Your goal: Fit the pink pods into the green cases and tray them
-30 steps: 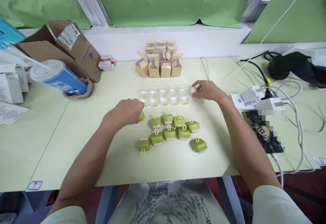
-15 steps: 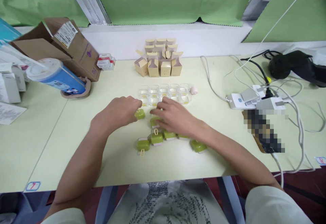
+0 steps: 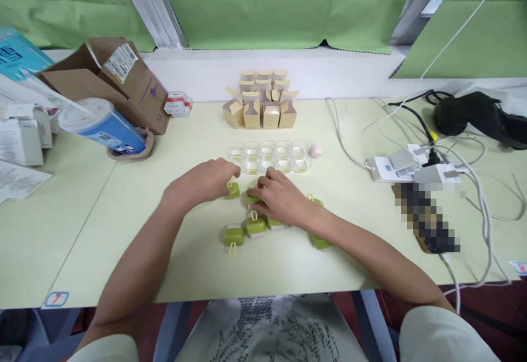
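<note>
Several small green cases, each with a cream loop and a pale underside, lie on the table in front of me. My left hand (image 3: pixel 202 182) is closed, its fingertips pinching the loop end of one green case (image 3: pixel 233 191). To its right, my right hand (image 3: pixel 280 197) has thumb and fingers around a second green case (image 3: pixel 252 199), partly hidden by the fingers. Nearer me are a green case with its loop toward me (image 3: pixel 234 236) and another with its loop upward (image 3: pixel 256 226). More cases are partly covered by my right hand and forearm.
Clear plastic cups in two rows (image 3: pixel 268 156) stand beyond my hands, beside a pale pink round object (image 3: pixel 315 151). Open small cartons (image 3: pixel 270 115) stand behind. Left are a blue cup (image 3: pixel 109 126) and cardboard box (image 3: pixel 144 88); right, a power strip (image 3: pixel 387 170) and phone (image 3: pixel 426 216).
The view has shifted slightly, so everything sits a little lower and to the right. My right hand has closed in around the green case; my left hand stays at its own case.
</note>
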`<state>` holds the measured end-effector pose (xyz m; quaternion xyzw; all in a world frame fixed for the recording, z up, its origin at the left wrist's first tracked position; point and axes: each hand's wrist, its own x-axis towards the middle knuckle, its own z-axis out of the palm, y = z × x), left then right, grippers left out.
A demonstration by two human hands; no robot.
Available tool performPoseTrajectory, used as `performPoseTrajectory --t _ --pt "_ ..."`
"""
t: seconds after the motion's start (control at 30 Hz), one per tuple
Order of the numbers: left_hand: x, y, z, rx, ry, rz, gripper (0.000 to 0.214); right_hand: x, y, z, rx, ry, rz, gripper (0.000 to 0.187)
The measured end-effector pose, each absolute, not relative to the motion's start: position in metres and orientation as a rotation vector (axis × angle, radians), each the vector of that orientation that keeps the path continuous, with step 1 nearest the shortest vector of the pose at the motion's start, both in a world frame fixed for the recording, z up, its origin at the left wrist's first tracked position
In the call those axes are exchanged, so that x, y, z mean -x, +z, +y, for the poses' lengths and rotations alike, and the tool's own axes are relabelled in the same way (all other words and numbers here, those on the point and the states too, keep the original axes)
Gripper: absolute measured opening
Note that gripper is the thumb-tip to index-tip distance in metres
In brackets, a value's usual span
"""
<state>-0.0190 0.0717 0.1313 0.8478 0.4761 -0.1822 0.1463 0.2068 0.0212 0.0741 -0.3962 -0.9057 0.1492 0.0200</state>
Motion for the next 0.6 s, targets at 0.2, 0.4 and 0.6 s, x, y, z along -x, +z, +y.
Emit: performPoseTrajectory --t 0.2,0.4,0.6 --pt "0.007 0.123 0.074 -2.505 -0.322 1.359 0.032 -0.216 0.084 0.027 1.158 0.549 -2.726 0.023" --pt "-0.005 0.133 0.071 -2.476 -0.260 1.433 0.031 -0.263 0.117 0.046 1.150 0.997 -2.121 0.029" --pt "-0.008 0.152 0.061 -2.492 -0.087 1.570 0.032 -0.283 0.127 0.057 0.968 1.559 -1.465 0.051"
